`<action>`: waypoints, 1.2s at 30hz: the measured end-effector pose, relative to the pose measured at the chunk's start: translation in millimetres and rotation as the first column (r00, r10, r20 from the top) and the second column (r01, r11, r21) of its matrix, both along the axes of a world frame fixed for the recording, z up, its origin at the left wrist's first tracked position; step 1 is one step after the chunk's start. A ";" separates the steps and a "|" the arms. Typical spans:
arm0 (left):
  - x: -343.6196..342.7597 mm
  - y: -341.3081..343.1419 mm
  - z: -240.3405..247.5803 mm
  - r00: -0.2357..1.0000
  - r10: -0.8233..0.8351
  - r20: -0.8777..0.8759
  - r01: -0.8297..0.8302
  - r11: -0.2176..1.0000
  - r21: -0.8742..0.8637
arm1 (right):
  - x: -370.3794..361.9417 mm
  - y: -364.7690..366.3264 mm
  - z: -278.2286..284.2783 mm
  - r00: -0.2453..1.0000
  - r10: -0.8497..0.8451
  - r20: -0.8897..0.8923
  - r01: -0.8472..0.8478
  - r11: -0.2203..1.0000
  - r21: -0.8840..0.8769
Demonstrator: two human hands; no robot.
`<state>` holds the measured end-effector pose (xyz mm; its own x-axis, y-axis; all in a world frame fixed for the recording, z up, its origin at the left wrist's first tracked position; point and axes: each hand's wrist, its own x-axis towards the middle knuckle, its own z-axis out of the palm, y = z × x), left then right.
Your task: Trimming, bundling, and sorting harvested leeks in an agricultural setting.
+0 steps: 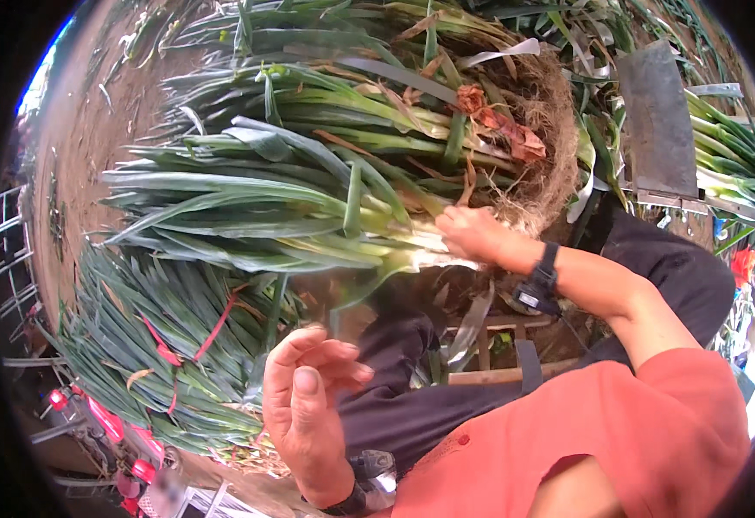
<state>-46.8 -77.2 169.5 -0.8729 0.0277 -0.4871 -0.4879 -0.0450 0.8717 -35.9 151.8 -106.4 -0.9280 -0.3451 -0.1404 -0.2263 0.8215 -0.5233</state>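
Note:
A big heap of green onions (308,95) lies in front of me, leaves to the left and a thick mat of roots (555,112) on the right. My right hand (472,235) is closed round the pale stems near the root end of the closest green onions (256,211). My left hand (313,393) is raised in front of my lap with nothing in it, fingers apart and slightly bent. Beyond it at the left lies another bundle of green onions (161,337), tied with a red strap (213,332). Dry reddish-brown scraps (516,138) rest on the heap near the roots.
A grey metal plate (658,121) stands at the right, with more green onions (723,147) behind it. A wooden frame (498,377) is between my legs. Bare soil (92,155) stretches along the left, and a metal rack (15,250) stands at the left edge.

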 end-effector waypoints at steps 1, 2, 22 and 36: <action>-3.8 -2.0 -3.5 1.000 -0.005 -0.005 0.005 1.000 -0.009 | 0.1 2.2 11.2 1.000 0.024 0.015 -0.023 0.997 -0.076; -6.3 -2.5 -6.9 1.000 -0.017 -0.005 0.017 1.000 -0.018 | -0.9 4.3 24.1 0.999 0.043 0.034 -0.037 0.988 -0.150; 18.2 -64.9 -0.2 0.995 0.101 -0.002 -0.092 0.918 0.386 | 77.9 -30.4 277.6 0.985 0.015 -0.172 -0.090 0.896 -0.435; 0.2 -56.0 24.9 0.862 0.183 -0.474 0.247 0.665 0.705 | 79.1 -107.0 232.3 0.925 0.082 0.370 0.269 0.545 -0.794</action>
